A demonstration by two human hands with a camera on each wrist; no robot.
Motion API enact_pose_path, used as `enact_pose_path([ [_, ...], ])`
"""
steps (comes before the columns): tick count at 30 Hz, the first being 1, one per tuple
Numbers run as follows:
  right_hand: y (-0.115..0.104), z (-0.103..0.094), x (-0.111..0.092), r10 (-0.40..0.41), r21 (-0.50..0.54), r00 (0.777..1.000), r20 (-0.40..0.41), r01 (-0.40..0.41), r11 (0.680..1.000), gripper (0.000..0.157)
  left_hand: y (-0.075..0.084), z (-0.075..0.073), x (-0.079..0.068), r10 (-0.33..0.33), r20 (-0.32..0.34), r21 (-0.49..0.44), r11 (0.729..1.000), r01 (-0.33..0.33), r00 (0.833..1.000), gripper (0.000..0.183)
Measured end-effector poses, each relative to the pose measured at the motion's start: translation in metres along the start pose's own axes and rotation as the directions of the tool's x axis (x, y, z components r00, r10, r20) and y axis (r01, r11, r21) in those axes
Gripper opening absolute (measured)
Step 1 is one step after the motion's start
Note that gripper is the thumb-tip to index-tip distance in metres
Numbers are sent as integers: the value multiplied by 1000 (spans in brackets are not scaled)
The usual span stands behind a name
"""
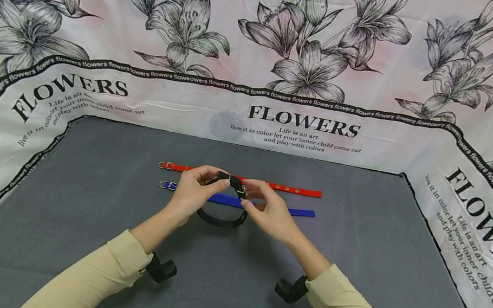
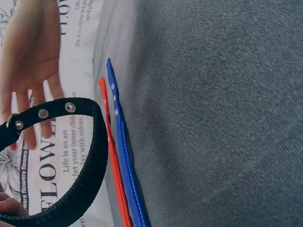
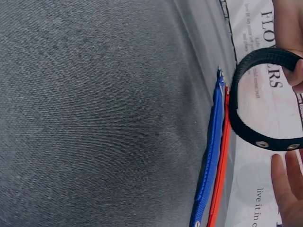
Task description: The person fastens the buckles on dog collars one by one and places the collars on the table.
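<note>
I see left fingers (image 1: 206, 172) pinching black collar (image 1: 219, 222), right fingers (image 1: 261, 187) spread by buckle (image 1: 241, 193), contact unclear; red strap (image 1: 296, 190), blue strap (image 1: 301, 213) behind fingers

Before you, the gray cloth-covered surface (image 1: 222, 293) bears a red buckled collar (image 1: 296, 190) and, closer to you, a blue buckled collar (image 1: 225, 200).

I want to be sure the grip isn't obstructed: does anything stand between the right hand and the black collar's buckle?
Nothing visible does. The right hand has its fingers at the buckle of the black collar, whose strap the left hand pinches. The red collar and blue collar lie on the gray cloth, not in between.
</note>
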State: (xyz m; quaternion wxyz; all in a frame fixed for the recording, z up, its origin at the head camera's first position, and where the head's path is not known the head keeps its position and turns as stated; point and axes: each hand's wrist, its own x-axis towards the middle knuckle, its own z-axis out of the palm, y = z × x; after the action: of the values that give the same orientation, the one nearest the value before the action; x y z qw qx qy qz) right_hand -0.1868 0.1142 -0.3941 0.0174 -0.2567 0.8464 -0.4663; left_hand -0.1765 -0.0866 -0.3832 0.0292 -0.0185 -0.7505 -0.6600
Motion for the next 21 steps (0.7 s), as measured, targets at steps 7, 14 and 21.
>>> enact_pose_path([
  [7, 7, 4, -1, 31, -26, 999, 29, -31, 999, 42, 3, 0, 2, 24, -25, -68, 997, -26, 999, 23],
  [14, 9, 4, -2, 8, -70, 999, -50, -11, 997, 24, 4, -2, 3, 6, -33, -94, 996, -9, 999, 23],
  [21, 9, 1, -3, 34, -31, 996, -84, -36, 999, 21, 1, -9, 1, 64, 20, 22, 998, -65, 998, 25],
])
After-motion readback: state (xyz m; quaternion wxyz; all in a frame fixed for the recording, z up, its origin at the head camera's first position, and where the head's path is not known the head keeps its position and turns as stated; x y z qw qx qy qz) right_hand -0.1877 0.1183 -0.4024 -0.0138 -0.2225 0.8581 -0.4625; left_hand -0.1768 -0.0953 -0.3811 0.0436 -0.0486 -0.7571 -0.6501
